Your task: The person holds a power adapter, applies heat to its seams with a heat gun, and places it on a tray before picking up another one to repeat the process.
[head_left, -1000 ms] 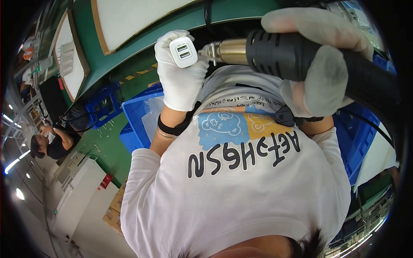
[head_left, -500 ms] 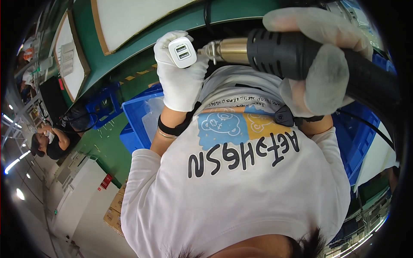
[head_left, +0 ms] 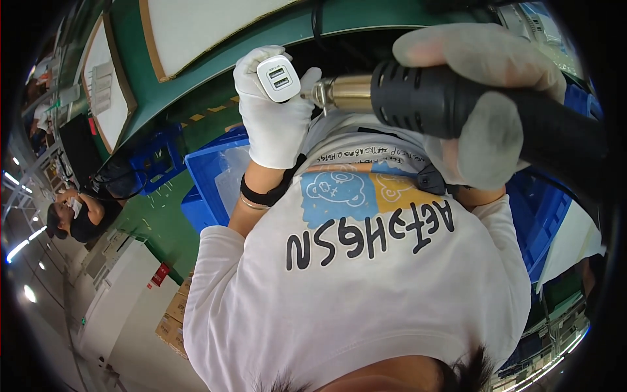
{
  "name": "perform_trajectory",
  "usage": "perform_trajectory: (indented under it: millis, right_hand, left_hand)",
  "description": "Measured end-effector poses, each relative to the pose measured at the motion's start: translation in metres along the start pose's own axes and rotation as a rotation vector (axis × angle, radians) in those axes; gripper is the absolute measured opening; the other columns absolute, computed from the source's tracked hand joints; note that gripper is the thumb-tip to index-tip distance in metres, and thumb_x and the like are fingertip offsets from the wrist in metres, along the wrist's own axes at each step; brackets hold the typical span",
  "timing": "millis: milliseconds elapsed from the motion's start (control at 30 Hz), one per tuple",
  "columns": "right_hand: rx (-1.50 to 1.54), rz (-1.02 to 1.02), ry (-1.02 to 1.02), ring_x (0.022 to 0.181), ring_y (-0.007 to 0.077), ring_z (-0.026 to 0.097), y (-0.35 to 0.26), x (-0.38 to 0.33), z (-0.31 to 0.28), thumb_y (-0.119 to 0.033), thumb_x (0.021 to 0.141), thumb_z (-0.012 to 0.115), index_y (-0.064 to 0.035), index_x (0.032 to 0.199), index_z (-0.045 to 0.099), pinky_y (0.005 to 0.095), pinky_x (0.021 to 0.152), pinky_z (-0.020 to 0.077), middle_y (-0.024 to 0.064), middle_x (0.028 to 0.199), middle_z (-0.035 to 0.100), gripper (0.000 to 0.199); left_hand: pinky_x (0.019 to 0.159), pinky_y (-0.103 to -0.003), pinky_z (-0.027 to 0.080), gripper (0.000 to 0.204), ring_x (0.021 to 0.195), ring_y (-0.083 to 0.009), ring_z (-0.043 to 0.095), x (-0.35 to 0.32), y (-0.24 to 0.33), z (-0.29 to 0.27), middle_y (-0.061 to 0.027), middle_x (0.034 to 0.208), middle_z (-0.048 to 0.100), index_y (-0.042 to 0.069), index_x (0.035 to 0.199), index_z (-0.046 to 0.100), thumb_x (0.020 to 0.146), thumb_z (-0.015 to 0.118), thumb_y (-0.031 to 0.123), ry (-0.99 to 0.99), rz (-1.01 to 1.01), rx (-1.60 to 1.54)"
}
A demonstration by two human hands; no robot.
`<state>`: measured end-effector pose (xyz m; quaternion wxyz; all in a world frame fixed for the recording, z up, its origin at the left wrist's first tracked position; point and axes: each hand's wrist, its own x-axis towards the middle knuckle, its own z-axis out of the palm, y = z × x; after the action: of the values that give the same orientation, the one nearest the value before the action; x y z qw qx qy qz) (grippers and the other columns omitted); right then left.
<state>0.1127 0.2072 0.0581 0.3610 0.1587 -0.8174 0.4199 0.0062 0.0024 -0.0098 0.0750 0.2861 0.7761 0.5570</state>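
Observation:
A small white charger [head_left: 279,80] with two USB ports in its face is gripped by my left hand [head_left: 277,134], which wears a white glove. Its port face is turned up toward the camera. My right hand [head_left: 488,59], in a pale translucent glove, is wrapped round the black handle of a hot-air gun [head_left: 415,98]. The gun's metal nozzle points left, its thin tip close beside the charger and my left fingers. Whether the tip touches anything, I cannot tell. A thick black hose runs from the gun toward the right.
A green bench [head_left: 163,95] with white boards [head_left: 189,26] lies ahead. Blue bins [head_left: 209,176] flank my body, and a blue stool [head_left: 157,160] stands at left. Farther left sits another person [head_left: 91,212]. Cartons [head_left: 175,320] are stacked at lower left.
The hot-air gun in my right hand has shifted slightly toward my body, its tip now lower beside the charger. My left hand and the charger have barely moved.

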Motion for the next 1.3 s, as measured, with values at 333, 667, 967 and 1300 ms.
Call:
perform_trajectory:
  millis: [333, 667, 967, 1300]
  right_hand:
    - [-0.043, 0.068, -0.192, 0.078, 0.0218, 0.064, -0.004, 0.003, 0.002, -0.022, 0.075, 0.066, 0.0041, 0.091, 0.056, 0.0271, 0.07, 0.0516, 0.0179, 0.089, 0.064, 0.032]
    - [0.25, 0.035, 0.296, 0.074, 0.0233, 0.064, 0.006, -0.014, 0.033, -0.027, 0.08, 0.062, 0.0022, 0.094, 0.056, 0.0293, 0.067, 0.0521, 0.0171, 0.087, 0.064, 0.033]
    - [0.042, 0.209, 0.27, 0.069, 0.0218, 0.063, 0.002, -0.01, 0.026, -0.027, 0.085, 0.053, 0.0014, 0.096, 0.056, 0.0293, 0.064, 0.0519, 0.0154, 0.084, 0.065, 0.031]
    - [-0.068, 0.34, 0.553, 0.069, 0.0176, 0.055, -0.002, -0.007, 0.048, -0.035, 0.083, 0.058, 0.0002, 0.083, 0.05, 0.0284, 0.067, 0.0457, 0.015, 0.079, 0.059, 0.036]
  left_hand:
    - [0.074, -0.022, 0.045, 0.051, 0.082, -0.0128, 0.051, 0.002, -0.005, -0.005, -0.0054, 0.098, 0.051, 0.006, 0.104, 0.043, 0.064, 0.072, -0.006, -0.007, 0.021, 0.138]
    - [0.074, -0.022, 0.044, 0.052, 0.083, -0.0126, 0.051, 0.004, -0.007, -0.005, -0.0053, 0.098, 0.051, 0.006, 0.106, 0.042, 0.065, 0.072, -0.004, 0.003, 0.015, 0.025]
    - [0.066, -0.018, 0.045, 0.049, 0.074, -0.0068, 0.052, 0.009, 0.002, -0.01, -0.0031, 0.096, 0.052, 0.006, 0.108, 0.04, 0.069, 0.068, -0.006, -0.032, -0.092, -0.023]
    - [0.064, -0.018, 0.045, 0.047, 0.07, -0.0057, 0.052, 0.011, -0.004, -0.015, -0.0024, 0.092, 0.054, 0.005, 0.11, 0.043, 0.071, 0.066, -0.005, -0.091, -0.136, -0.131]
